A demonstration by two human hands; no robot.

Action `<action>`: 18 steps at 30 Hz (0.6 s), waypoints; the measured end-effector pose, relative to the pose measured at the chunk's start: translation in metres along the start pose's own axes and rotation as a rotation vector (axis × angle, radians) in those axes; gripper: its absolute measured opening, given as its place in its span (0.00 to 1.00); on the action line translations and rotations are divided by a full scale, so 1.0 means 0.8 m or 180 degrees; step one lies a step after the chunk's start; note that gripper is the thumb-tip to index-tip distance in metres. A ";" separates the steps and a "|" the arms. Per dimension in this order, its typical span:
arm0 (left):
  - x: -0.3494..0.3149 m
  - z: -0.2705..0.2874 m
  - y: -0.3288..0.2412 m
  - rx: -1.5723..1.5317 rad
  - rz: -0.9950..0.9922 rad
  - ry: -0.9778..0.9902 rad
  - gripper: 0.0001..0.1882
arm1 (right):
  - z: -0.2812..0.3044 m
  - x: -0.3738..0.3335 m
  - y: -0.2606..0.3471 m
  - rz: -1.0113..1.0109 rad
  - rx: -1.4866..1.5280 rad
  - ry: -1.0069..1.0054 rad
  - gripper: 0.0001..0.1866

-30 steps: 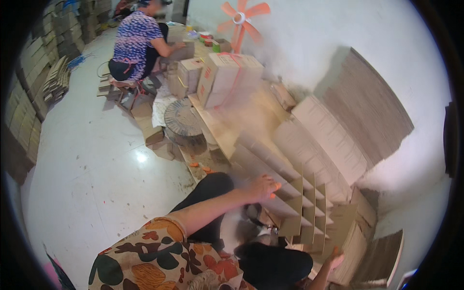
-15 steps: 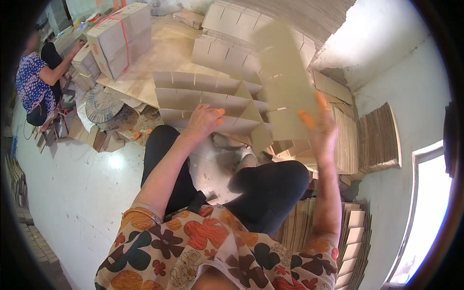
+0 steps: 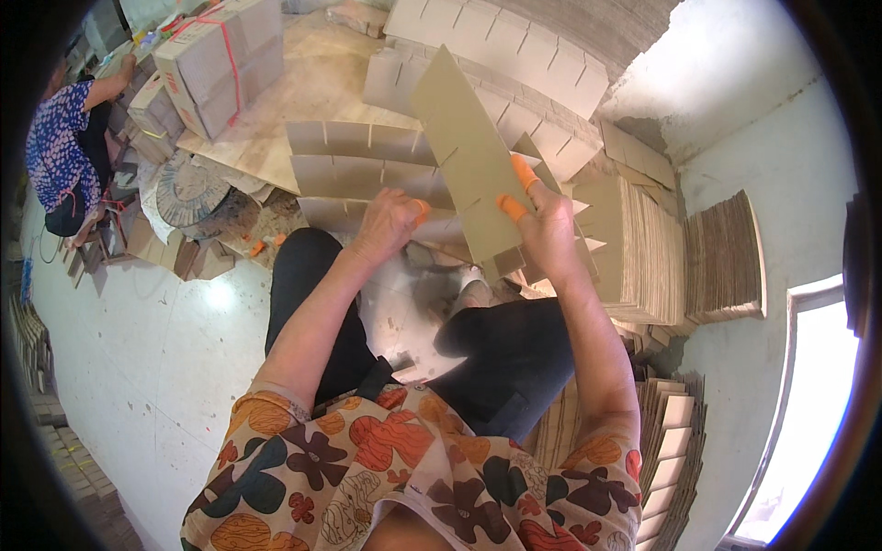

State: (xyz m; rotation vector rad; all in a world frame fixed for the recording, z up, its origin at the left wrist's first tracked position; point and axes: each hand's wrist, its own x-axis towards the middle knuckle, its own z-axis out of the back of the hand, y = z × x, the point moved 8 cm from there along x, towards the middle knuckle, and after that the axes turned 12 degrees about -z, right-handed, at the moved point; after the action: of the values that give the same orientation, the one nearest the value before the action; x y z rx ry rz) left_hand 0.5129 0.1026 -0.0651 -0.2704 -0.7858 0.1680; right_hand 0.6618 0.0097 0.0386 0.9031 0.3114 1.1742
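From my end: right hand [image 3: 548,220] grasps a flat, tan, rectangular cardboard strip with short slits [image 3: 464,151], held tilted, in front of the right part of a row of upright, parallel tan cardboard strips [image 3: 367,174]. Left hand [image 3: 393,220] curled at the nearest upright one; fingertips partly hidden, so I can't tell whether it's pinching or just resting.

Risks, my judgement. Tilted strip meets the row off-angle: slits miss, edge crumples or a slit tears. Likely cause: the strip hides the crossing spots from my view. Left hand too loose: upright row leans or slides. Left too tight: thin board creases. Orange rubbery finger caps [image 3: 522,172] on the right hand could twist or slip, letting the strip swing. A careless swing right could knock the thick tan cardboard stack [image 3: 643,257]. Black-trousered right knee [image 3: 514,349] sits close below the right forearm; a bump there could jolt the grip.
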 end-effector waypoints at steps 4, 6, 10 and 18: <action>-0.001 -0.001 0.004 -0.0029 0.0013 -0.0021 0.11 | -0.014 0.004 -0.007 -0.0210 -0.0180 0.0272 0.29; 0.001 -0.002 0.005 -0.0018 0.0006 -0.0009 0.11 | -0.023 0.004 -0.014 -0.0285 -0.0387 0.0380 0.28; 0.002 -0.001 0.007 0.0028 0.0027 -0.0012 0.10 | -0.046 0.010 -0.022 -0.0022 -0.0617 0.0384 0.27; 0.013 -0.009 0.011 0.0020 0.0028 -0.0065 0.07 | -0.113 0.007 -0.082 0.0326 -0.1013 0.1028 0.28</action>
State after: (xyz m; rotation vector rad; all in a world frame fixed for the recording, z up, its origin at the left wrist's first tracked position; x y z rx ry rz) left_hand 0.5249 0.1126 -0.0657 -0.2668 -0.8042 0.1817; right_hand 0.6491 0.0484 -0.0659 0.4547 0.3289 1.4201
